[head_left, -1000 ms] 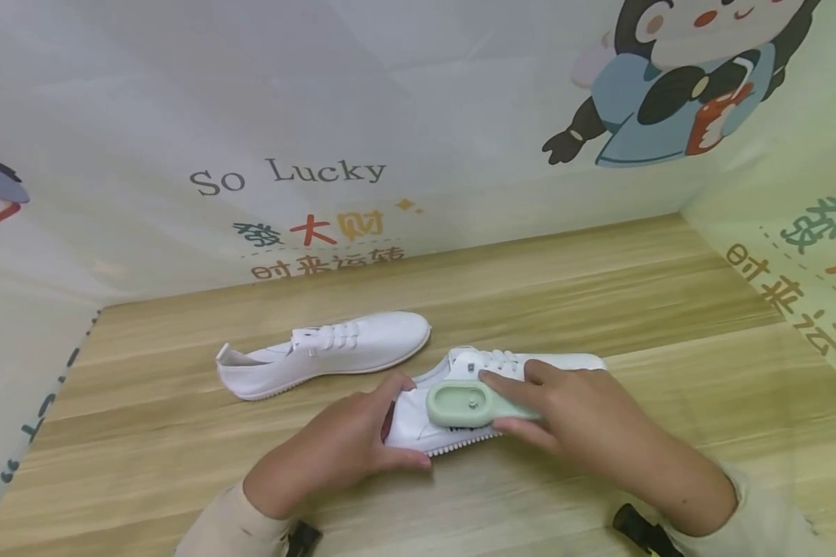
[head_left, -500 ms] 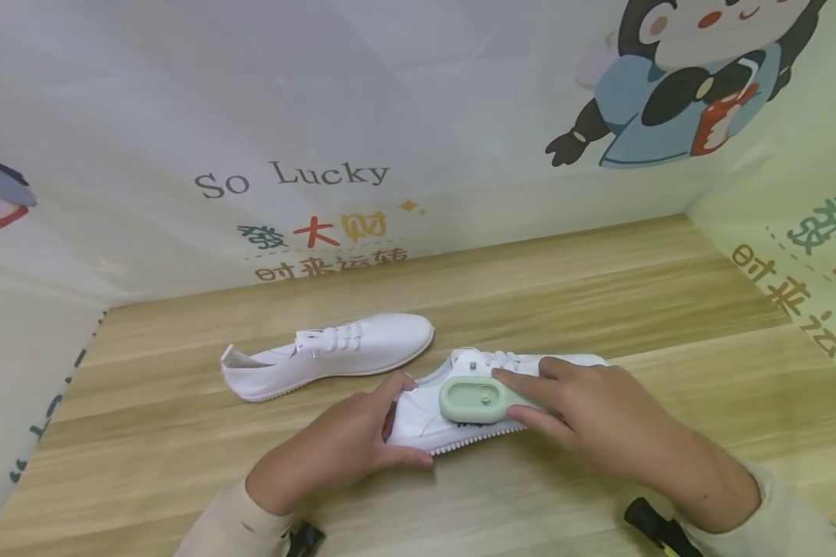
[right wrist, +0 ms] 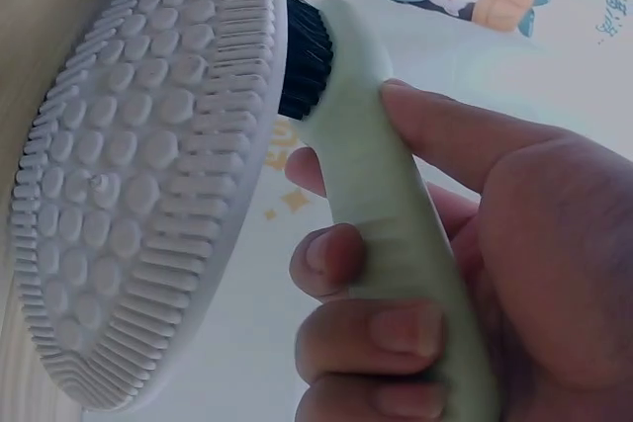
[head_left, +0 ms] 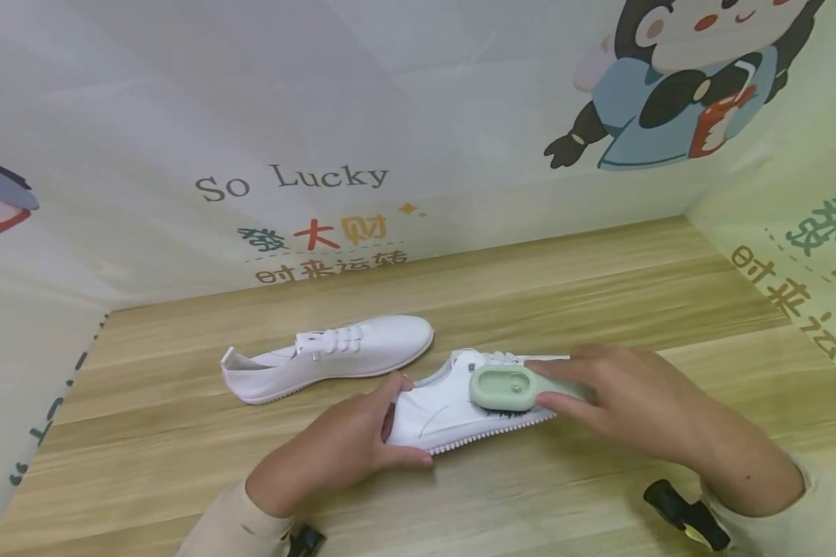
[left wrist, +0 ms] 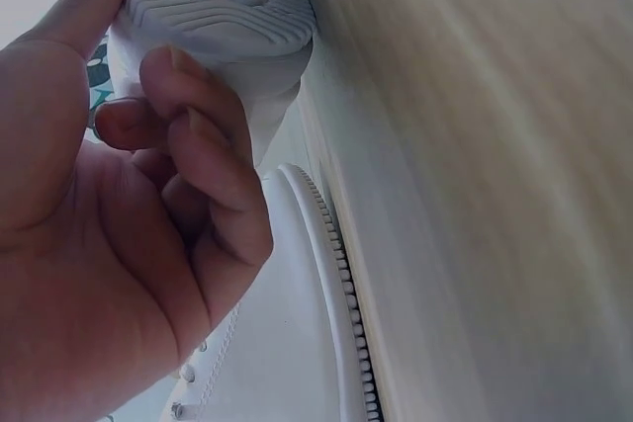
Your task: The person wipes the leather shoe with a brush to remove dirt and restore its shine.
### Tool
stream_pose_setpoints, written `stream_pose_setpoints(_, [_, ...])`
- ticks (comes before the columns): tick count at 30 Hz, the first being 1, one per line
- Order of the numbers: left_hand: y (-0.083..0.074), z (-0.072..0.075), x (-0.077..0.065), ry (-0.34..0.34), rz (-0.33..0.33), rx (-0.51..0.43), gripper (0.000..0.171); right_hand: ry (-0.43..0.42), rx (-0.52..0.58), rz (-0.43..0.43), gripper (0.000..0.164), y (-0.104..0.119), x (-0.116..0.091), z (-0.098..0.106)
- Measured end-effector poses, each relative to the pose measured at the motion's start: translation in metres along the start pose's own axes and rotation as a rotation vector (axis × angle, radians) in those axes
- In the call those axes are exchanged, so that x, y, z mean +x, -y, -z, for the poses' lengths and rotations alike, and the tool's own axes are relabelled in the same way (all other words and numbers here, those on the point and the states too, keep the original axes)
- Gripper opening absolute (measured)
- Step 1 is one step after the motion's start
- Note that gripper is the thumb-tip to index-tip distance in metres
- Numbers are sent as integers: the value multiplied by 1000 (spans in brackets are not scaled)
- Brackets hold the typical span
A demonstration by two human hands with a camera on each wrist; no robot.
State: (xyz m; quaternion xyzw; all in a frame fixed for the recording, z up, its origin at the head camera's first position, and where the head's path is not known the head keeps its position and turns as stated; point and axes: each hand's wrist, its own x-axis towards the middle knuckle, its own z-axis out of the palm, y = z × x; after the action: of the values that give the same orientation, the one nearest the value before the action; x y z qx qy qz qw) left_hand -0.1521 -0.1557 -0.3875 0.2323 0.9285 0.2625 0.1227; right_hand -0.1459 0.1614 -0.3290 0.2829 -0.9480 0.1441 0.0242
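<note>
My left hand [head_left: 344, 433] grips the heel of a white lace-up shoe [head_left: 435, 410], which is tilted so its bumpy sole [right wrist: 138, 165] faces the right wrist camera. In my right hand [head_left: 634, 402] is a pale green brush [head_left: 501, 389], its handle wrapped by the fingers. Dark bristles [right wrist: 305, 56] touch the side of the shoe near the laces. The toe is partly hidden behind the right hand in the head view. Behind and to the left lies a second white shoe [head_left: 362, 346], resting on its sole with its toe pointing right.
Wood-grain table [head_left: 599, 294] underneath. A pale printed backdrop [head_left: 418, 116] with lettering and cartoon figures rises behind the table and along both sides. Black wrist straps or mounts [head_left: 683, 514] show below the forearms.
The right hand has slid the brush rightward along the shoe's side, from near the heel toward the toe. The left hand and both shoes stay nearly in place.
</note>
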Motion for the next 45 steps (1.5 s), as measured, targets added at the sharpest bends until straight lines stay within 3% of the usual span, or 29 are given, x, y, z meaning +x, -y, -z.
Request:
stream_pose_setpoints(11, [-2, -1, 0, 2, -9, 15, 72, -12, -26, 64, 39, 10, 5, -17])
stream_pose_setpoints(24, [-4, -1, 1, -1, -11, 34, 67, -177, -91, 156, 44, 26, 7, -42])
stream_pose_setpoints(33, [-3, -1, 0, -18, 22, 64, 75, -76, -45, 71, 43, 18, 4, -26])
stream_pose_setpoints(45, [-3, -1, 0, -27, 32, 72, 71, 23, -14, -42, 45, -1, -1, 0])
